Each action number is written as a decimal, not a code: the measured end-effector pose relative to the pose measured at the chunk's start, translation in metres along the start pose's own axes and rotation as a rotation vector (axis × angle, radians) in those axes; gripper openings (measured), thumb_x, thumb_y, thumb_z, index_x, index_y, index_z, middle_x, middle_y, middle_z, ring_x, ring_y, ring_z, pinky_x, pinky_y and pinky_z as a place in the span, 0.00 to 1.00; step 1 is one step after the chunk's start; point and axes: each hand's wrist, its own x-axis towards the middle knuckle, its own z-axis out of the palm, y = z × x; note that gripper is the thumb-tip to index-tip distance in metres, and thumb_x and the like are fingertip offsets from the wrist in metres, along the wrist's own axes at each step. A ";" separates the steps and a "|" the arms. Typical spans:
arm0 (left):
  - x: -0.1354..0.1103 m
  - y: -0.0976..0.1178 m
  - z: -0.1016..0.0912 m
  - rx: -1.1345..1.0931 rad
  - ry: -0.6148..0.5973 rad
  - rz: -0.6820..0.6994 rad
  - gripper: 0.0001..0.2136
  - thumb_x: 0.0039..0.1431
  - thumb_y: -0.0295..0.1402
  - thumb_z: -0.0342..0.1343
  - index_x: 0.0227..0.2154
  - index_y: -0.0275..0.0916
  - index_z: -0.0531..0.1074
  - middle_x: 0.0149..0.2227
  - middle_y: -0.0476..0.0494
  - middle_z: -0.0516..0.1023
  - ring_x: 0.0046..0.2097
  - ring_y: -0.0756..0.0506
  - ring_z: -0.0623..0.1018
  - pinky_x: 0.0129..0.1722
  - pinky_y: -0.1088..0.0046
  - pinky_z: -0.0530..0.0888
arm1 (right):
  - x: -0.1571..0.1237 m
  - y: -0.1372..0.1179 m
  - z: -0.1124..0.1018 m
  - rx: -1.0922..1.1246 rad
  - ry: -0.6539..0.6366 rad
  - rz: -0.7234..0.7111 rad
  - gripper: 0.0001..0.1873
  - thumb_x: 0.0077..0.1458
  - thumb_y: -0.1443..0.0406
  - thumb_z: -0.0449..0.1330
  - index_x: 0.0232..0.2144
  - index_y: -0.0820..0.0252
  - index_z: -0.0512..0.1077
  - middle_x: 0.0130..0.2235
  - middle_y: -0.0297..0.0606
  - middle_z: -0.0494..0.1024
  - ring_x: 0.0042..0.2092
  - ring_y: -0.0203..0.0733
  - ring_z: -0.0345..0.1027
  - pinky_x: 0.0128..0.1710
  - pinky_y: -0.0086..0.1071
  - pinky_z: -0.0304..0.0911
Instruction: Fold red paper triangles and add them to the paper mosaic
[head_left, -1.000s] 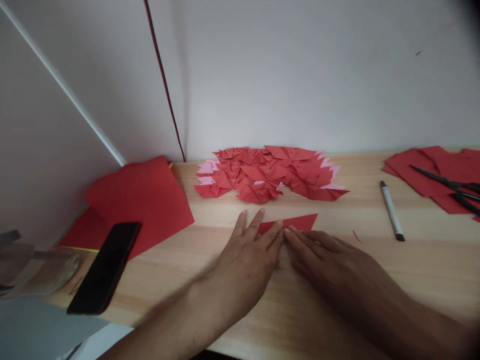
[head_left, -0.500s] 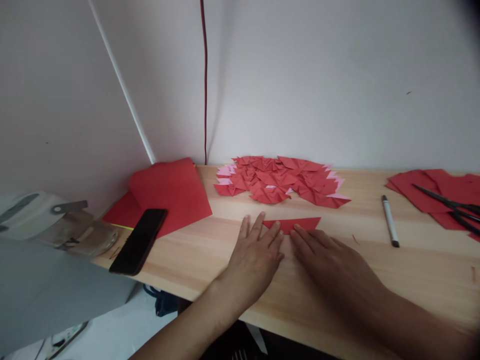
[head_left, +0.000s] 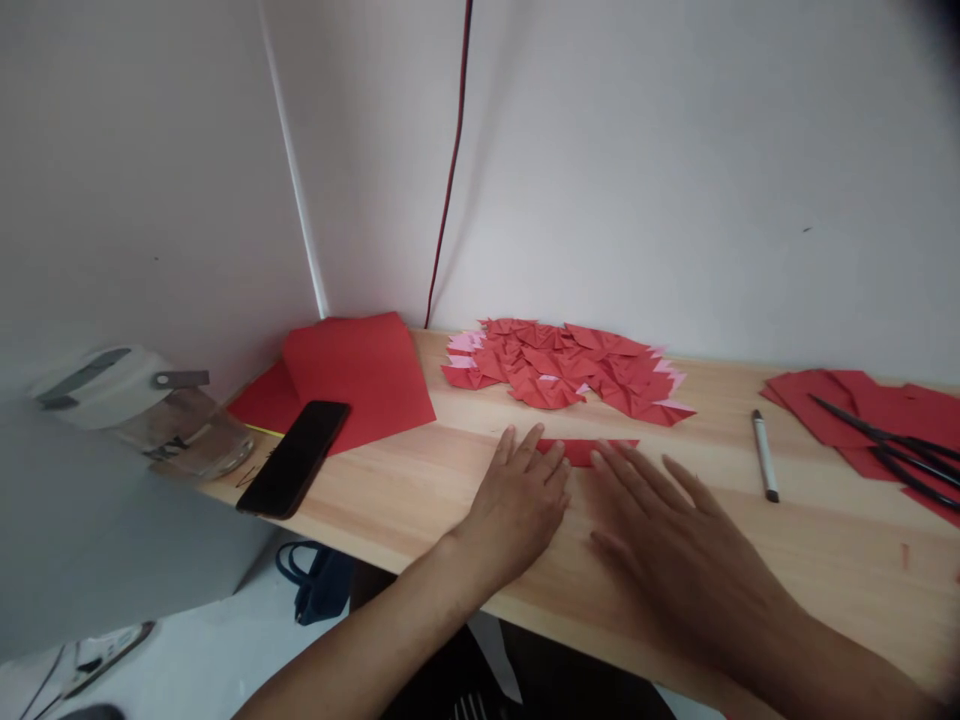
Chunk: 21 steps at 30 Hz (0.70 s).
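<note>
A folded red paper triangle (head_left: 589,449) lies on the wooden table (head_left: 420,500) in front of me. My left hand (head_left: 517,500) rests flat on the table, its fingers stretched out, fingertips at the triangle's left end. My right hand (head_left: 675,540) is spread open with its fingers apart, hovering just over the table, fingertips near the triangle's right half. Behind the triangle lies a heap of several folded red and pink paper pieces (head_left: 570,370).
Red paper sheets (head_left: 352,375) and a black phone (head_left: 294,457) lie at the left. A marker (head_left: 765,456) lies right of my hands; further right are red sheets (head_left: 840,410) with black scissors (head_left: 892,445) on them. A white wall stands behind; a bag (head_left: 319,585) sits under the table.
My view has swung up and left, showing more of the table edge and floor. My right hand has spread its fingers and lifted off the triangle; my left hand stays flat.
</note>
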 end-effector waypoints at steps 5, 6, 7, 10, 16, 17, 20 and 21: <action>-0.001 0.001 0.001 -0.019 -0.011 -0.004 0.19 0.71 0.33 0.40 0.58 0.35 0.68 0.62 0.42 0.68 0.67 0.33 0.59 0.65 0.44 0.58 | 0.014 -0.014 0.007 0.114 -0.004 -0.021 0.29 0.67 0.58 0.45 0.54 0.78 0.70 0.55 0.57 0.76 0.55 0.53 0.71 0.54 0.47 0.61; -0.002 0.002 0.001 -0.021 -0.006 -0.012 0.20 0.71 0.34 0.39 0.58 0.34 0.68 0.62 0.42 0.69 0.67 0.33 0.60 0.64 0.44 0.58 | 0.016 -0.014 0.010 0.110 0.000 -0.019 0.28 0.67 0.58 0.44 0.53 0.78 0.71 0.53 0.58 0.77 0.53 0.54 0.72 0.53 0.48 0.61; -0.002 0.002 0.001 -0.021 -0.002 -0.017 0.20 0.71 0.34 0.38 0.59 0.34 0.67 0.62 0.43 0.69 0.67 0.33 0.60 0.64 0.44 0.58 | 0.017 -0.013 0.013 0.106 -0.002 -0.020 0.28 0.67 0.59 0.44 0.52 0.78 0.72 0.53 0.58 0.77 0.53 0.54 0.72 0.53 0.48 0.61; -0.001 0.002 0.001 -0.014 -0.008 -0.020 0.20 0.71 0.33 0.38 0.59 0.33 0.66 0.62 0.43 0.68 0.67 0.34 0.59 0.65 0.44 0.58 | 0.020 -0.007 0.019 0.092 -0.021 -0.018 0.28 0.68 0.59 0.43 0.51 0.77 0.73 0.52 0.57 0.78 0.53 0.55 0.72 0.55 0.50 0.59; 0.001 0.002 -0.003 -0.001 -0.051 -0.013 0.20 0.70 0.31 0.40 0.59 0.32 0.66 0.62 0.40 0.68 0.67 0.34 0.59 0.65 0.45 0.56 | 0.023 0.004 0.022 0.110 -0.125 -0.002 0.31 0.67 0.55 0.43 0.55 0.77 0.71 0.56 0.58 0.74 0.57 0.57 0.69 0.56 0.53 0.59; 0.001 0.002 -0.004 0.001 -0.052 -0.015 0.20 0.70 0.31 0.40 0.59 0.32 0.66 0.62 0.40 0.68 0.67 0.34 0.59 0.65 0.45 0.56 | 0.022 0.005 0.023 0.126 -0.143 0.002 0.31 0.67 0.55 0.44 0.56 0.76 0.69 0.57 0.58 0.73 0.58 0.57 0.68 0.56 0.53 0.59; 0.000 0.003 -0.003 0.005 -0.044 -0.018 0.20 0.71 0.32 0.38 0.59 0.33 0.67 0.62 0.40 0.68 0.67 0.34 0.59 0.65 0.45 0.57 | 0.016 0.007 0.027 0.173 -0.148 0.027 0.33 0.66 0.53 0.45 0.59 0.74 0.66 0.61 0.57 0.68 0.61 0.56 0.64 0.56 0.50 0.60; 0.000 0.003 -0.003 0.005 -0.039 -0.018 0.20 0.71 0.32 0.38 0.58 0.33 0.67 0.63 0.40 0.68 0.67 0.34 0.59 0.65 0.46 0.57 | 0.014 0.008 0.029 0.187 -0.139 0.036 0.33 0.66 0.53 0.45 0.60 0.73 0.66 0.62 0.57 0.67 0.62 0.56 0.63 0.57 0.50 0.61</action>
